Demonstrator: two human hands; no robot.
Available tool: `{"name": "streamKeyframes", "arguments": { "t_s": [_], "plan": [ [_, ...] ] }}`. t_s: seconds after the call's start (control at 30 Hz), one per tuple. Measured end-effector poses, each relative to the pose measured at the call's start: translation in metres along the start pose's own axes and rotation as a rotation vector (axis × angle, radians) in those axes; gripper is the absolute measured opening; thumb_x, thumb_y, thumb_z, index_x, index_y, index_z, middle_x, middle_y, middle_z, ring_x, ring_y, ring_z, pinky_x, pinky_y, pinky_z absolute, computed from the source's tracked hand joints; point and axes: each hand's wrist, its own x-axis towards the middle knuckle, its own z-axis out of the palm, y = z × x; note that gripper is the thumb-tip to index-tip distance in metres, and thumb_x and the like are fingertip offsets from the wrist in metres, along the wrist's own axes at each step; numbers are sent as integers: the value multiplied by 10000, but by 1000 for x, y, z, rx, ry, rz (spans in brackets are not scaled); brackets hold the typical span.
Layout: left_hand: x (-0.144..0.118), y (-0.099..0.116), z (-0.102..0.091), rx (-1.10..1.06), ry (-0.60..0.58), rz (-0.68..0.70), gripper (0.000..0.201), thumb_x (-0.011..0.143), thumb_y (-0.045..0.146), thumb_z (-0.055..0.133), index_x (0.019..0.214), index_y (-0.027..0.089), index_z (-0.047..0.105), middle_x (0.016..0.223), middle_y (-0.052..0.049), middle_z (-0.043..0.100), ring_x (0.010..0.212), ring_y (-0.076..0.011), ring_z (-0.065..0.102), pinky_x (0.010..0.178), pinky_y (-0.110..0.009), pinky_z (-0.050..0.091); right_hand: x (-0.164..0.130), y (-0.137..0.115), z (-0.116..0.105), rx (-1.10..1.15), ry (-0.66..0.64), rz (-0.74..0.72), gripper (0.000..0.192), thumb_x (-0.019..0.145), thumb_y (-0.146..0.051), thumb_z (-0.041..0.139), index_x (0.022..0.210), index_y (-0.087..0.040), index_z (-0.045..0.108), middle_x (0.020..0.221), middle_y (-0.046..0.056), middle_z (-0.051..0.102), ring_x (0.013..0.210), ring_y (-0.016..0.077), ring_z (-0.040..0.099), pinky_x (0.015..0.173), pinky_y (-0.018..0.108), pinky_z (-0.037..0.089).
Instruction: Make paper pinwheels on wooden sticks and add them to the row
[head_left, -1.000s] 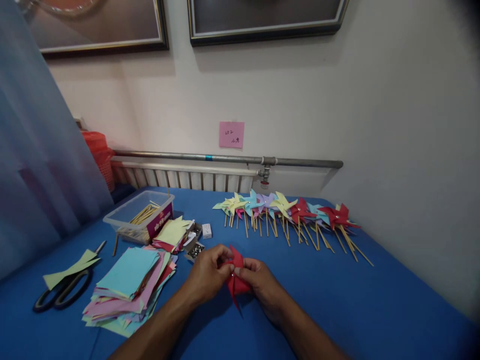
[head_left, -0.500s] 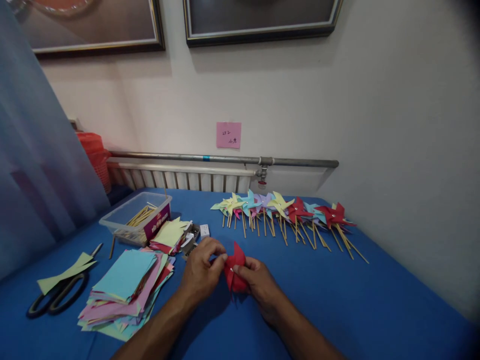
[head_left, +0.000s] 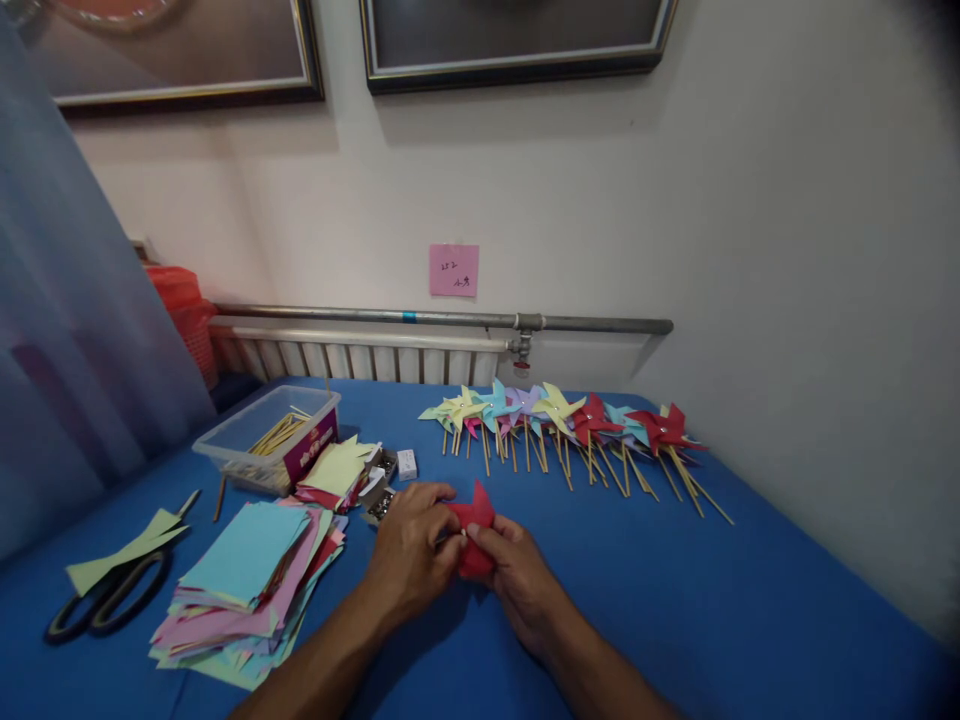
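Centrally, left hand [head_left: 411, 548] and right hand [head_left: 517, 568] both pinching one folded red paper pinwheel [head_left: 472, 522], one scissors [head_left: 101, 598] lower left, one clear plastic tub [head_left: 266, 438].

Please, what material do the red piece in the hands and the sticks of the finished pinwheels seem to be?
The red piece, pinched between left hand and right hand, looks like thin matte paper: it holds sharp folded points. The sticks look like bare wood or bamboo, pale tan and unpainted.
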Motion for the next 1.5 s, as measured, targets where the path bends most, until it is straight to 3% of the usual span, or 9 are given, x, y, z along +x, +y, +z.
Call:
{"name": "streamKeyframes", "arguments": {
  "t_s": [0.53, 0.67, 0.8, 0.93, 1.07, 1.13, 1.2, 1.33, 1.5],
  "plan": [
    [1, 5, 8, -215, -52, -172, 214, 762, 30, 634, 670, 217, 680, 1278, -76, 747, 1279, -295, 618, 1106, -521, 430, 1, 2, 1, 0, 21, -9, 440, 631, -470, 972, 886, -156, 796, 786, 48, 764, 670, 165, 662, 645, 282, 535],
    [3, 3, 3, -405, -94, -231, 173, 746, 59, 663, 674, 213, 696, 1370, -92, 702, 1355, -300, 585, 1154, -503, 409, 2, 4, 2, 15, 27, -7, 430, 632, -460, 963, 887, -157, 794, 752, 34, 752, 637, 155, 648, 621, 274, 522],
    [10, -7, -13, -510, -2, -294, 86, 783, 159, 681, 715, 205, 706, 1432, -105, 658, 1328, -299, 614, 1149, -469, 427, 5, 4, 0, -3, 54, -3, 472, 636, -476, 952, 934, -147, 793, 796, 62, 781, 660, 175, 673, 643, 294, 542],
    [16, -21, -27, -299, 57, -318, 134, 795, 162, 643, 667, 201, 651, 1163, -99, 731, 1160, -278, 669, 1033, -419, 479, 10, 1, -6, -18, 105, -44, 440, 630, -475, 946, 871, -154, 766, 753, 46, 766, 622, 161, 649, 625, 278, 525],
    [12, -20, -26, -45, -202, -175, 173, 729, 54, 597, 679, 214, 642, 837, -32, 704, 890, -223, 657, 854, -341, 474, 14, -3, -10, -30, 146, -50, 404, 614, -441, 948, 821, -161, 743, 703, 22, 740, 584, 141, 610, 592, 259, 492],
    [10, -16, -24, 17, -254, -157, 189, 724, 40, 586, 686, 218, 640, 788, -21, 688, 825, -211, 638, 799, -326, 458, 14, -3, -11, -37, 137, -56, 374, 624, -420, 942, 803, -161, 741, 682, 16, 728, 575, 137, 600, 591, 259, 488],
    [9, -13, -25, -12, -189, -172, 183, 752, 56, 583, 686, 219, 630, 828, -31, 703, 863, -215, 647, 824, -334, 468, 14, -4, -11, -46, 133, -63, 355, 628, -403, 938, 808, -160, 751, 685, 19, 734, 584, 142, 613, 597, 258, 491],
    [13, -11, -35, -269, 10, -189, 119, 813, 162, 633, 706, 211, 648, 1194, -88, 729, 1155, -256, 660, 1032, -407, 474, 13, -2, -11, -84, 99, -74, 348, 655, -394, 908, 875, -155, 783, 766, 54, 783, 640, 167, 668, 626, 265, 510],
    [13, -5, -37, -399, -82, -159, 99, 807, 166, 651, 722, 214, 668, 1281, -83, 742, 1226, -268, 661, 1090, -447, 466, 18, 3, -11, -159, 36, -108, 328, 620, -356, 896, 857, -152, 796, 768, 55, 793, 648, 176, 678, 650, 277, 523]
  ]
}}
